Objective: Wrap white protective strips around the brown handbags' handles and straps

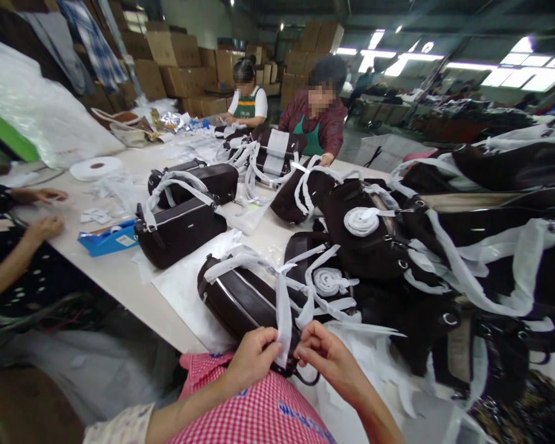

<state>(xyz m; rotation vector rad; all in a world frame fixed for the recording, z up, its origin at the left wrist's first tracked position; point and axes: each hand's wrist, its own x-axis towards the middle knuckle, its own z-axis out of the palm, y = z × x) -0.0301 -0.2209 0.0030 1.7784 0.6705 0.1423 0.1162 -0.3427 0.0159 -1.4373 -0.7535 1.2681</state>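
Note:
A dark brown handbag (pixel 240 296) lies on the table edge right in front of me, tilted, its near end against my checked apron. White paper wrapping covers its handles, and one white strip (pixel 284 314) hangs down over the near end. My left hand (pixel 254 354) is closed, thumb and fingers pinching at the lower part of that strip. Across from it, my right hand (pixel 328 357) is closed in a pinch by the bag's near end; what lies between its fingertips is too small to make out. A thin dark strap loop (pixel 309 381) shows beneath that hand.
Wrapped dark handbags (pixel 180 228) stand on the table (pixel 166 314), with a large pile of bags (pixel 481 246) at right. A blue tape dispenser (pixel 108 237) and white roll (pixel 96 168) lie left. A co-worker's hands (pixel 46 228) are at left; two people work across the table.

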